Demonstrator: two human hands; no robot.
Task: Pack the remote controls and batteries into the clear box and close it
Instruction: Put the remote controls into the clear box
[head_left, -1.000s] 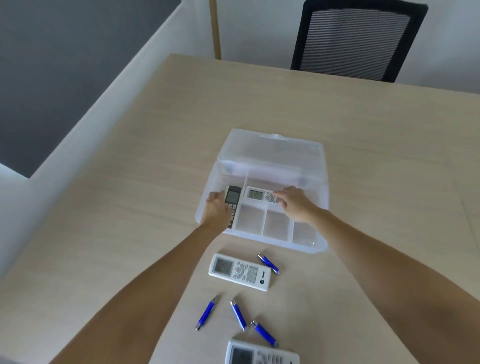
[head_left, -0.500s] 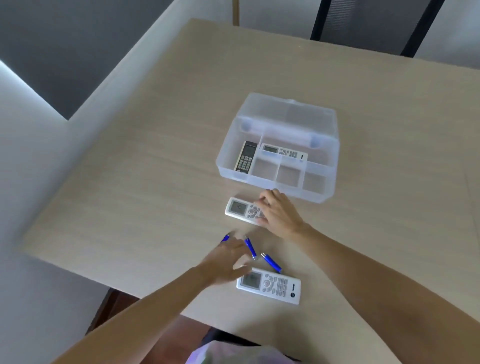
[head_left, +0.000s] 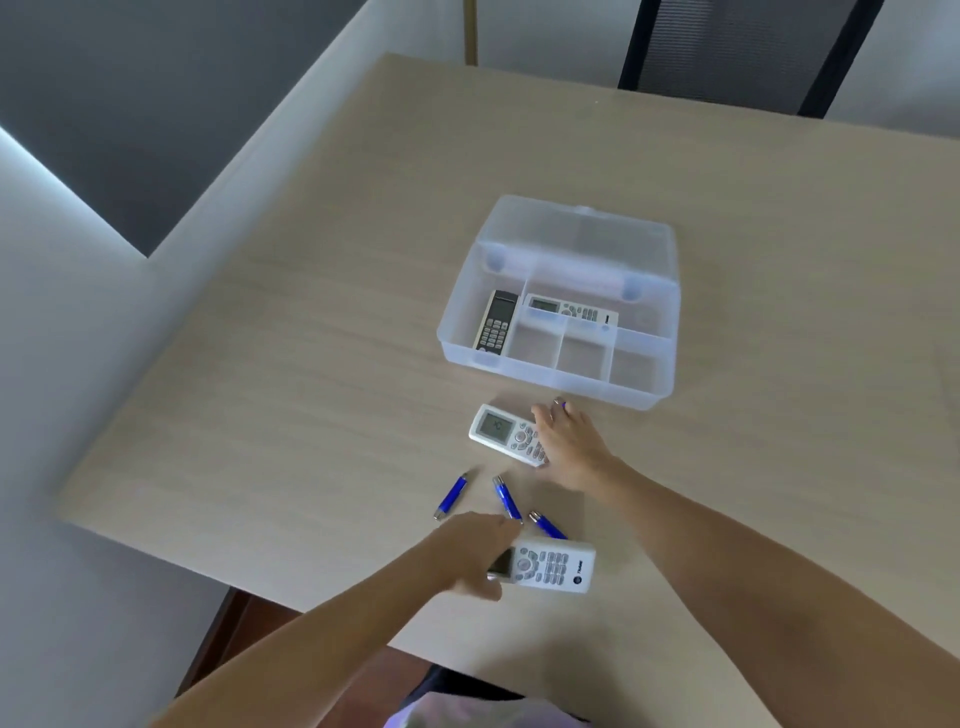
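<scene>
Two white remotes lie loose on the counter (head_left: 311, 364), one under each hand. Nearest the edge, the left hand (head_left: 475, 556) covers the screen end of the near remote (head_left: 553, 566), its fingers curled round that end, though whether they have closed tight on it I cannot tell. Just beyond lie three blue batteries (head_left: 506, 499), scattered and apart from each other. Farther on, the right hand (head_left: 569, 447) rests on the button end of the second remote (head_left: 506, 434), its fingers spread flat rather than pinching; a blue tip peeks out by them, perhaps a fourth battery. These remotes look light, stiff and smooth-cased, so a hold across the long sides near the middle should carry them without tipping; the batteries are small, round and likely to roll, best pinched at mid-length. Farthest, the clear box (head_left: 550, 382) stands open, its lid (head_left: 582, 244) tipped back. A dark remote (head_left: 497, 322) fills the left compartment, a white remote (head_left: 571, 310) lies in the long rear one, and the three small front compartments hold nothing.
</scene>
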